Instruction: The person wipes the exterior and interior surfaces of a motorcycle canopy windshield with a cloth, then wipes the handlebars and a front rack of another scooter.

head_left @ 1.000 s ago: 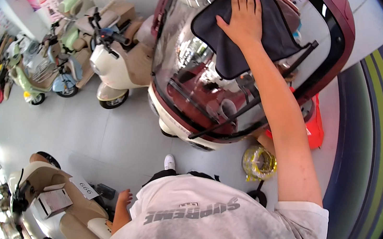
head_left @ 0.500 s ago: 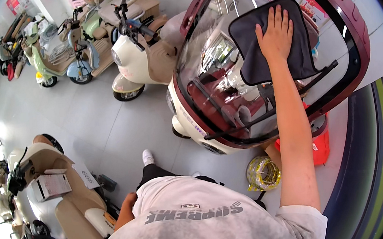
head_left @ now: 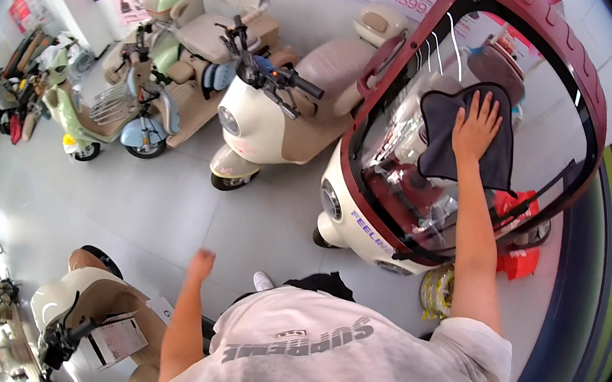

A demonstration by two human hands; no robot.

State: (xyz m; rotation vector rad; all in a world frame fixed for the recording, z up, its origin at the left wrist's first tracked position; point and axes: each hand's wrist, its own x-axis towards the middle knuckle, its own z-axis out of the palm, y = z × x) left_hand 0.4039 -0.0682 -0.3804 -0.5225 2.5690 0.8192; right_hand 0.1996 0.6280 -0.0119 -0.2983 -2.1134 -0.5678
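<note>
My right hand (head_left: 477,128) lies flat with fingers spread on a dark grey cloth (head_left: 441,131). The cloth has a black edge and is pressed against the clear windshield (head_left: 544,121) of a small vehicle with a dark red frame (head_left: 592,87) and a cream front (head_left: 352,220). One corner of the cloth hangs below my palm. Away from the vehicle, my left hand (head_left: 203,263) hovers over the floor in front of me, its fingers curled in. It is slightly blurred, and whether anything is inside it cannot be made out.
Beyond the vehicle's left side stands a cream scooter (head_left: 255,128), with a light blue scooter (head_left: 145,135) and a green one (head_left: 68,118) farther left. Another cream scooter (head_left: 65,296) is at my near left. A yellow-wrapped roll (head_left: 435,294) and a red bag (head_left: 518,263) lie below the windshield.
My right hand and the cloth now sit lower in view, still on the windshield. My left hand has come away from my side and out forward. The whole view has shifted.
</note>
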